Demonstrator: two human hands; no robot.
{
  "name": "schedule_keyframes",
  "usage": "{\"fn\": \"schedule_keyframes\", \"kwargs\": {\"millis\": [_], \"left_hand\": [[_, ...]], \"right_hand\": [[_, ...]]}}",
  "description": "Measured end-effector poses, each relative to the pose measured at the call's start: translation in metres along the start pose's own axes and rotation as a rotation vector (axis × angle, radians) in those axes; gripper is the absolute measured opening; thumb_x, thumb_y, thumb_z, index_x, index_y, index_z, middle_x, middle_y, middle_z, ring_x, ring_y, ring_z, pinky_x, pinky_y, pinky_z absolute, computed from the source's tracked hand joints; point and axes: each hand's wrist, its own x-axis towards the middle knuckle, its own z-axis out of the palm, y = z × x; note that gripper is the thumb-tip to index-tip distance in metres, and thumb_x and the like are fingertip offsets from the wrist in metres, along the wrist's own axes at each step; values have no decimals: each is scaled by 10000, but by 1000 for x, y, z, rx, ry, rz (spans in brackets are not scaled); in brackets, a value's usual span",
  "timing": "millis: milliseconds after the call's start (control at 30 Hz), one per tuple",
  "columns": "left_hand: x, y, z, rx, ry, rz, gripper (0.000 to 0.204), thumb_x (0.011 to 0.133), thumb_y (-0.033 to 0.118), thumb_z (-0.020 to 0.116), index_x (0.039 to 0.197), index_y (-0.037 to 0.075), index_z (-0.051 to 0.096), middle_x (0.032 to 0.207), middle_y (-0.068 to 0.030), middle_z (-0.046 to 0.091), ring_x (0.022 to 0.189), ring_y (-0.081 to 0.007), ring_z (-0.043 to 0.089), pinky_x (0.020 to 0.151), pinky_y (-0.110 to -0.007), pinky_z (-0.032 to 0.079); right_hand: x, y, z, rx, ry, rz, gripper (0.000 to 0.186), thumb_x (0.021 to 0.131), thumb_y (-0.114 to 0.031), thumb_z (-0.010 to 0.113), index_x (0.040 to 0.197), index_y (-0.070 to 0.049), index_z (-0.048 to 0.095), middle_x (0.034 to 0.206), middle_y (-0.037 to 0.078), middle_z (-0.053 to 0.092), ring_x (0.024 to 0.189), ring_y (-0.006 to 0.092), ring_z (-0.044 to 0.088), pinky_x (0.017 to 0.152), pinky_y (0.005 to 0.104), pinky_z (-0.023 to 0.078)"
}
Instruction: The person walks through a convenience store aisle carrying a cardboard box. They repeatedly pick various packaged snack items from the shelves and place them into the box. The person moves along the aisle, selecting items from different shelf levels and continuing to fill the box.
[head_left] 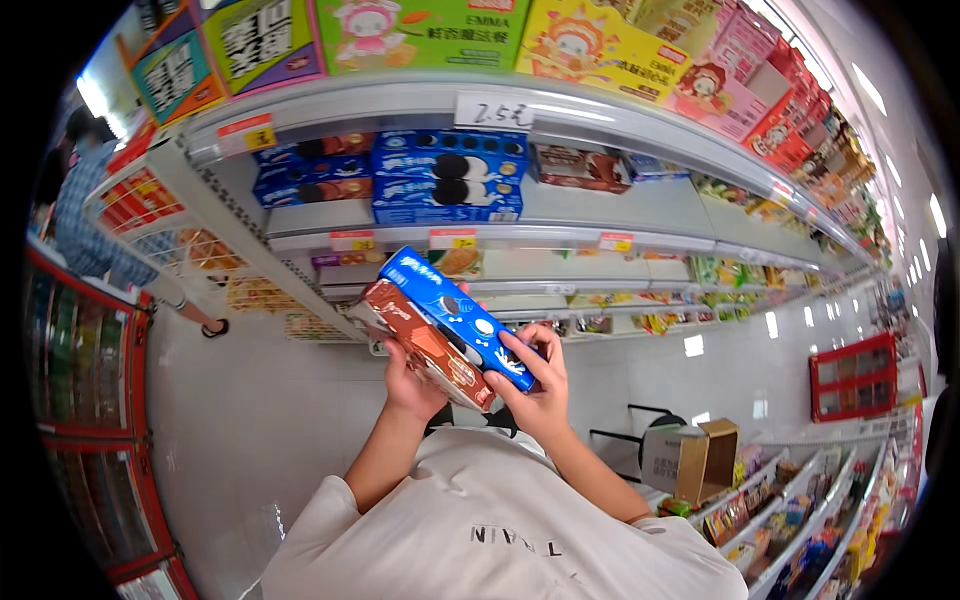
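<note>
In front of my chest, my left hand is closed round the lower left side of a brown snack box. My right hand grips the near end of a long blue sandwich-cookie box, its fingers across the top. The two boxes lie side by side, tilted, with their far ends pointing up and left toward the shelf. Beyond them, stacked blue cookie boxes stand on a white shelf, with a brown box to their right.
Colourful cartons line the upper shelf. A person in a checked shirt is at the far left, near red-framed glass cabinets. Behind me on the right are an open cardboard carton, a black-framed chair and low snack racks.
</note>
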Motion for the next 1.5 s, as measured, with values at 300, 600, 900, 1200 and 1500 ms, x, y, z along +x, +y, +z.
{"fn": "schedule_keyframes", "kwargs": {"millis": [300,600,900,1200,1500], "left_hand": [[-19,-27,-47,-217,288,-196,711,958,673,389,1450,160,410,1403,-80,532,1244,-299,552,1024,-506,465],[20,-52,17,-122,163,-142,851,900,733,439,1494,133,331,1401,-189,499,1242,-414,528,987,-638,445],[42,-82,60,8,299,-62,869,887,757,430,1436,84,395,1330,-190,544,1148,-392,586,927,-509,523],[37,-93,51,-18,326,52,720,966,660,374,1466,144,376,1401,-157,514,1247,-335,542,1042,-502,447],[-2,-57,36,-15,397,93,664,981,615,403,1429,127,423,1392,-117,537,1222,-315,567,1016,-505,474]], "right_hand": [[47,34,-66,-258,-170,-36,284,891,-172,660,1149,-57,687,1206,146,635,1064,317,616,959,394,468],[219,149,-110,-855,51,-224,464,846,-194,632,1287,-55,604,1370,155,556,1300,359,484,1084,442,406],[255,142,-136,-777,248,-169,298,835,-249,638,1053,-59,709,1140,150,638,1114,355,568,946,460,473],[270,170,-149,-873,174,46,334,859,-292,629,1089,-59,694,1224,181,624,1173,374,550,1036,506,404],[279,157,-77,-854,-171,-21,312,845,-294,633,1074,-96,710,1169,171,654,1226,409,503,1010,496,450]]}}
